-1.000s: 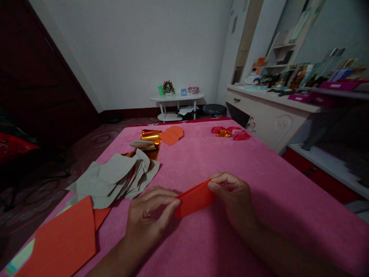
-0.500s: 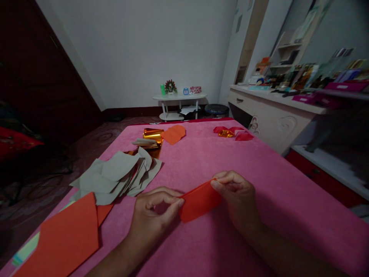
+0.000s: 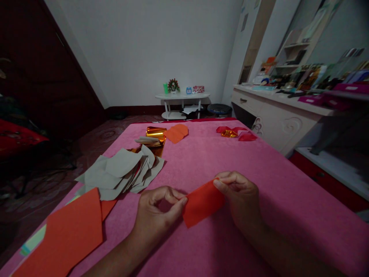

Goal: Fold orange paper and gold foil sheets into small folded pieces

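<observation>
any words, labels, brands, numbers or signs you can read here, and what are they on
No text can be read.
Magenta box on the dresser: pale label, too small and blurred.
Small blue object on the white table: markings too small.
Held orange piece: no text visible.

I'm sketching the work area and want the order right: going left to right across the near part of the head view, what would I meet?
Large orange-red sheet → left hand → small red piece pinched between both hands → right hand.
</observation>
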Demonstrator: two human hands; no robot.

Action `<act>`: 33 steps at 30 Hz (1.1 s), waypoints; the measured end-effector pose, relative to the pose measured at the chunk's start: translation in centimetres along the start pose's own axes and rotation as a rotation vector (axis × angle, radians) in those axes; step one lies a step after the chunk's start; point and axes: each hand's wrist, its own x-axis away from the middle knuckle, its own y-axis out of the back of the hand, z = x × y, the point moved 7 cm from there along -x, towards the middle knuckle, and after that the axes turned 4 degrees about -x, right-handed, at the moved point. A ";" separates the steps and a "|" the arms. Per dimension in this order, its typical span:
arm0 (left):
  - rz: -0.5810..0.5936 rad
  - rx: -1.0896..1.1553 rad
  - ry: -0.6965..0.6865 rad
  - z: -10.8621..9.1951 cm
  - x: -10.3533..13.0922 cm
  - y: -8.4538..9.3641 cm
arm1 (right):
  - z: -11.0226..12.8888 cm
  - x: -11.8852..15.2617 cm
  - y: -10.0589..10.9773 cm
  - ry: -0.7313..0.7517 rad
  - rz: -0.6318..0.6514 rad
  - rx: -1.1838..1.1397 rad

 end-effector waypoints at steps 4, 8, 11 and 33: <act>0.057 0.154 0.180 1.6 -0.6 -0.2 | -0.2 -0.6 -0.2 -0.087 0.011 0.001; 0.195 0.323 0.375 4.0 -1.2 -1.1 | -1.8 -1.6 -0.6 -0.275 0.078 0.084; 0.247 0.171 0.370 5.5 -1.4 -1.5 | -3.2 -2.5 -0.8 -0.266 0.153 0.242; 0.560 -1.136 -0.237 3.2 -1.0 -5.1 | -3.9 -2.5 -2.8 0.086 0.375 1.003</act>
